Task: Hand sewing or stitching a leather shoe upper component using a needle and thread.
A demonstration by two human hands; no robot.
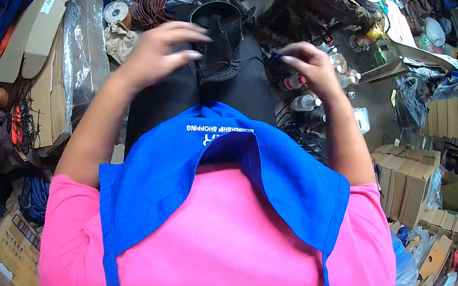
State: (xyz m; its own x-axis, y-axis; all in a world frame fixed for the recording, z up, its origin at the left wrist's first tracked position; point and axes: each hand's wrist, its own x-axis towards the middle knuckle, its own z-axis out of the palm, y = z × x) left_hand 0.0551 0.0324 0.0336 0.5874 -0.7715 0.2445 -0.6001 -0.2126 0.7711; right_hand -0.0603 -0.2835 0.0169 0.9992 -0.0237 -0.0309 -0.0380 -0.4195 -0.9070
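A black shoe (220, 69) with a round opening lies on my lap, over my black trousers, and thin dark cord or lace trails loosely across it. My left hand (165, 50) hovers at the shoe's left side, thumb and fingers apart with nothing visible between them. Off to the right of the shoe, my right hand (312, 69) has its thumb and forefinger close together. A strand of dark cord (249, 59) runs from the shoe toward those fingertips, where a small dark shape shows; what they grip is too dark to make out.
A blue apron (295, 184) covers part of my lap. Bottles (305, 102) stand on the floor beyond my right arm. Coiled brown cord (158, 7) and a white spool (117, 12) lie ahead on the left. Cardboard boxes (407, 185) are stacked at the right, with flattened cardboard (50, 16) at the left.
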